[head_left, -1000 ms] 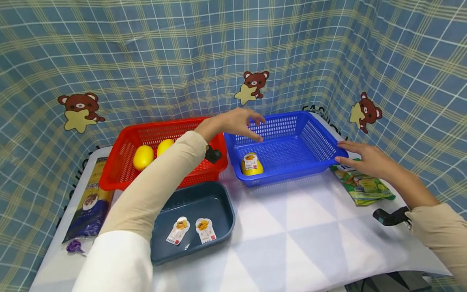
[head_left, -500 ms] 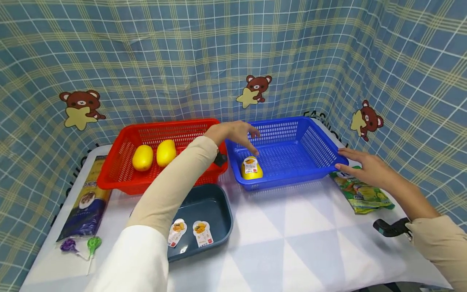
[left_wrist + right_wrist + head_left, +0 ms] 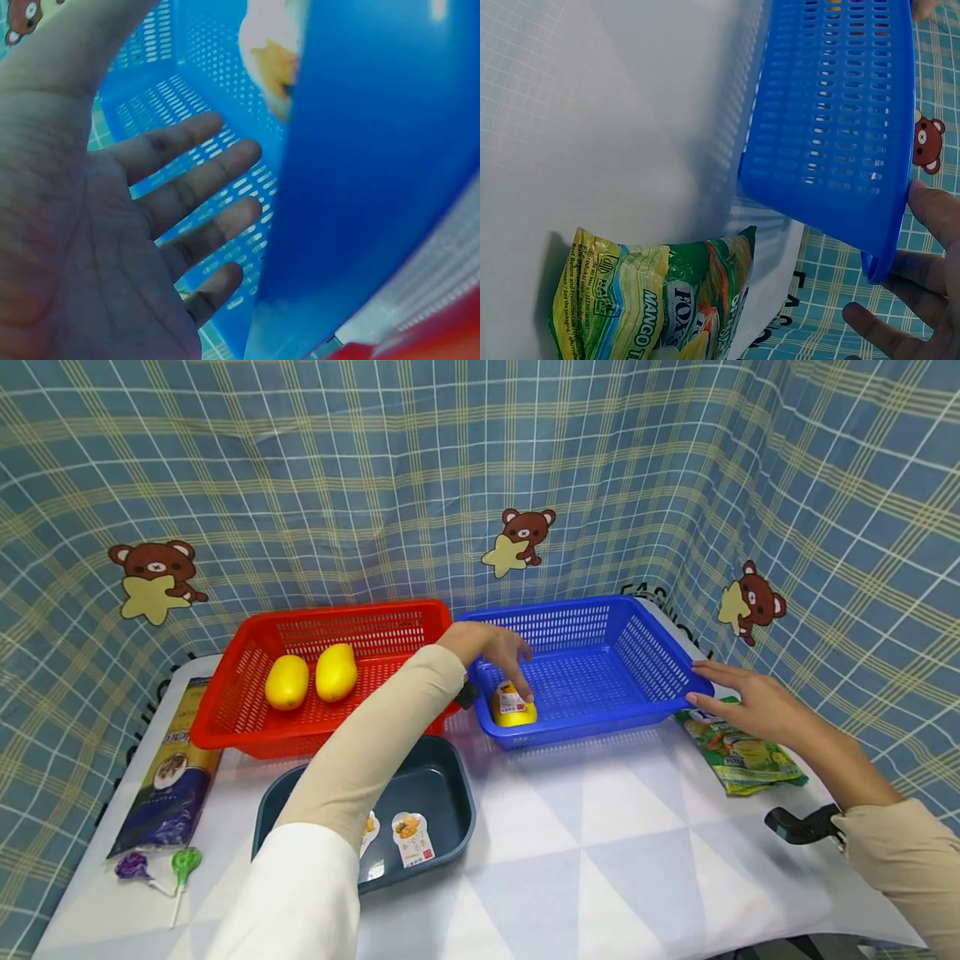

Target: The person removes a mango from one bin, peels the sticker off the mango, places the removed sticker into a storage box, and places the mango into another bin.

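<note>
In the head view, my left hand (image 3: 498, 650) reaches into the left end of the blue basket (image 3: 588, 672). Its thumb tip is right at a mango-picture card (image 3: 511, 698) that lies on an oval yellow fruit (image 3: 516, 718). The left wrist view has the fingers of that hand (image 3: 112, 247) spread and fairly straight, palm showing, beside the basket wall. My right hand (image 3: 757, 700) rests at the basket's right front corner. In the right wrist view its thumb (image 3: 930, 206) touches the rim, with the other fingers extended beyond the corner.
Two yellow fruits (image 3: 287, 682) lie in the red basket (image 3: 255, 739) on the left. In front, a dark teal tray (image 3: 442, 777) holds mango cards (image 3: 412, 839). A pasta bag (image 3: 168, 768) and two lollipops (image 3: 184, 862) lie far left, a green candy bag (image 3: 742, 752) at right.
My left hand has come down and slightly forward over the fruit with the card, its thumb now at the card. The right hand stays at the basket corner. The view has shifted a little.
</note>
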Motion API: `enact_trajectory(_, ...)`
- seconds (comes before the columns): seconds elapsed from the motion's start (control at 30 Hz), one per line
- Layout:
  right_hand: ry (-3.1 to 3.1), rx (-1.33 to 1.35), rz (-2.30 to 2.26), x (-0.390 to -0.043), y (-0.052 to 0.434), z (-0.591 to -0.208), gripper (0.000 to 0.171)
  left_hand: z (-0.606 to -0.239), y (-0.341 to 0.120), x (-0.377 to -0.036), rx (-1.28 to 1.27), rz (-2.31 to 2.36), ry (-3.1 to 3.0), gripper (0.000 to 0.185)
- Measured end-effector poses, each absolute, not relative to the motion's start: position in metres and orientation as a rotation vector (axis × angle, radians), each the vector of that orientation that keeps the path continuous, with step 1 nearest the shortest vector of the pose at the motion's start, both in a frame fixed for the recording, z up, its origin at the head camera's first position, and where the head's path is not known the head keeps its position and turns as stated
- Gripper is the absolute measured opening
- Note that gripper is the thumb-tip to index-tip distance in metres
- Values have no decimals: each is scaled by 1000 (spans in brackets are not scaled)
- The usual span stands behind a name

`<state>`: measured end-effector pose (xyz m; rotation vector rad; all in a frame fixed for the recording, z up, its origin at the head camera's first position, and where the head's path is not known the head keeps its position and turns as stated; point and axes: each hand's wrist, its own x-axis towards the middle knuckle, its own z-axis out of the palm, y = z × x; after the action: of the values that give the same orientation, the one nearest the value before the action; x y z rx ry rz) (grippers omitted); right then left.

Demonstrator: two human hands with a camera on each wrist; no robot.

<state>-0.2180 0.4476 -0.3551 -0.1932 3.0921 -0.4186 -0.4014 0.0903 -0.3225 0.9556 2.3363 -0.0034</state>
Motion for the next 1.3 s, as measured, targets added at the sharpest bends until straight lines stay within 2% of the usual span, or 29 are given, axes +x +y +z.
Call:
enact_trajectory(0.37, 3088, -161, -455, -219, 442, -352, 74, -324, 91, -393, 843, -224, 2277, 119)
enact_trajectory(0.8, 3105, -161, -464, -216, 444, -355, 73, -339, 86, -382, 1104, -315, 2399, 96)
enact_trajectory(1.1, 3111, -157, -482, -215, 444, -357, 72, -346, 88, -379, 1146, -448, 2407, 83)
enact_trajectory(1.3, 3116, -152, -478, -216, 445, -359, 72, -349, 84, -383, 1168, -239, 2489, 96)
